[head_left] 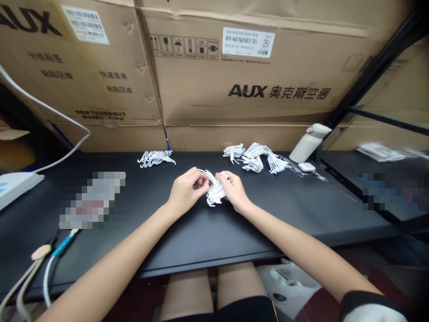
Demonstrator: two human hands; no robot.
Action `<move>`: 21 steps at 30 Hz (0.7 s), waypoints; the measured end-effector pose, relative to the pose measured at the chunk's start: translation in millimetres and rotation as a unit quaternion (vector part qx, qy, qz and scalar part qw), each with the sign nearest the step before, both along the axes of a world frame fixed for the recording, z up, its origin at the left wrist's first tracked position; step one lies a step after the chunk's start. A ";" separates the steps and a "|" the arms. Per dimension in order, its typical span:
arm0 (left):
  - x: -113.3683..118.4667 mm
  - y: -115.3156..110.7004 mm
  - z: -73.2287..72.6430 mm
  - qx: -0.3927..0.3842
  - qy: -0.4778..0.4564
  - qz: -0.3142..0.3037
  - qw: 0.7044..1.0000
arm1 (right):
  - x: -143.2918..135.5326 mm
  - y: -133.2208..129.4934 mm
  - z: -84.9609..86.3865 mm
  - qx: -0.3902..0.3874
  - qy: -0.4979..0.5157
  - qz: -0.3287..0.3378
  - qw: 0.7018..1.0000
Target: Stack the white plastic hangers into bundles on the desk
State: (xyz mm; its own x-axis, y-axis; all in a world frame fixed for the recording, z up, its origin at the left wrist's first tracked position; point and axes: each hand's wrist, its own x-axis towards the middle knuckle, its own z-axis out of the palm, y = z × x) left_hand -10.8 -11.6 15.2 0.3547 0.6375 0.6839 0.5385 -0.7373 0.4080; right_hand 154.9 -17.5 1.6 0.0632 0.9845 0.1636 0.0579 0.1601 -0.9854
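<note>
The right hand (236, 192) is gripping a bundle of white hooks (216, 195) between thumb and fingers; the left hand (187, 190) is curling its fingers at the bundle's left edge, near a yellow band (215, 179), though what they are pinching cannot be told. The black surface (181, 243) is stretching beneath the bundle, cardboard boxes (201, 89) standing behind it. Loose hooks (156, 158) are lying beyond it leftward; more bunches (254, 154) and a bottle (308, 144) are resting beyond it rightward. Both hands are partly hiding it.

Far left carton (87, 58): "AUX", "快递面单", "300kgf". Adjacent right carton (201, 94): "AUX 奥克斯空调", handling symbols (184, 46) including umbrella; white label (248, 42) reads "KFR-46G/BpR3AES1(B1)", "25".
</note>
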 end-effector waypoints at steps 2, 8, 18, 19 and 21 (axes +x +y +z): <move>-0.1 -0.3 0.2 -0.016 -0.004 -0.014 1.000 | 1.3 0.6 0.7 0.019 -0.018 -0.003 1.000; -5.8 10.6 8.0 -0.142 -0.216 0.037 0.965 | -2.4 -1.2 0.9 -0.038 0.023 0.034 0.998; -14.5 14.3 8.7 -0.542 -0.224 -0.189 0.787 | -2.2 -10.0 10.7 0.002 0.055 0.100 0.993; -15.3 14.4 8.3 -0.546 -0.220 -0.188 0.786 | -2.4 -10.3 11.3 0.005 0.048 0.100 0.994; -16.7 15.2 8.1 -0.554 -0.209 -0.184 0.785 | -2.8 -10.9 11.6 0.006 0.037 0.103 0.994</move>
State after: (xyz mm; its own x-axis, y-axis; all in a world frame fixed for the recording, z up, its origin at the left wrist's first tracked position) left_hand -27.5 3.6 23.3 0.5466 0.8297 -0.1132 0.0219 0.1210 0.9924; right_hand 152.1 -28.4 13.1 -0.1276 0.9756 0.1788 -0.0500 0.1738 -0.9835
